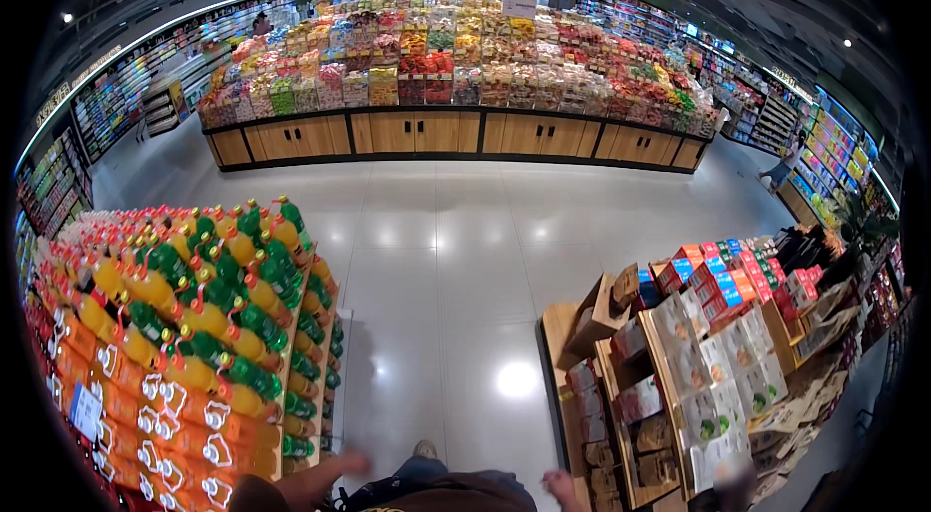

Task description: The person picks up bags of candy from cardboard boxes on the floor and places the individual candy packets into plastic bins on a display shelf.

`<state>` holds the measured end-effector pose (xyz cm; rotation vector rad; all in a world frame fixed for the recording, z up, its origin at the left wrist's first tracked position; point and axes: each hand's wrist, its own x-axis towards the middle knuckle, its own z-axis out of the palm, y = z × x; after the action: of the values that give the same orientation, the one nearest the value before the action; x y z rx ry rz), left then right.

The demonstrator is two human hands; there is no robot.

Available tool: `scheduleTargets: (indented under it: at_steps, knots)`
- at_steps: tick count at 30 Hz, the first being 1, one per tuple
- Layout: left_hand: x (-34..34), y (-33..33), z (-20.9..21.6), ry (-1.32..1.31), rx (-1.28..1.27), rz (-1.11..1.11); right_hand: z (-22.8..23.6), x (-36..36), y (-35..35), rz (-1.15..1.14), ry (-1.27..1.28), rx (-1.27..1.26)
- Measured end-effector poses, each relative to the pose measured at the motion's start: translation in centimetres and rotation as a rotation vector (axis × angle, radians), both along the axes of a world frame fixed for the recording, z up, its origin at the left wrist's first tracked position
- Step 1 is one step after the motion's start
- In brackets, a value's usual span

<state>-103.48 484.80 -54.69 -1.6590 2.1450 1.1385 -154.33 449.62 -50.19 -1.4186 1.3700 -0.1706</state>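
My left hand point(351, 463) hangs low, smeared by motion, beside the stepped display of bottled drinks point(254, 326). Green bottles point(279, 281) and orange ones stand on its tiers. On the right, my right hand point(560, 485) hangs near a wooden display rack point(663, 367) without touching it. It looks small and partly cut off by the lower edge, so its fingers cannot be made out. Nothing is seen in either hand. One of my shoes point(424, 450) shows on the floor between them.
Ahead, a long island with wooden cupboard doors point(417, 132) carries packaged snacks point(427, 61). Pale floor tiles point(436, 250) form the aisle. Red and blue boxes point(716, 289) top the right rack, with bags in front. A person point(784, 166) is at far right; shelves line both sides.
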Motion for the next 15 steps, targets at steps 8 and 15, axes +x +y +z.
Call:
scheduleTargets:
  at_steps: [8,15]
  knots:
    - [23.3,-26.9,8.6,0.001,0.199,0.578,-1.4,10.2,-3.5,0.066,0.315,0.543]
    - [34.6,-53.2,10.5,-0.064,0.204,0.505,-6.0,27.1,-33.8,-0.046,0.190,0.384]
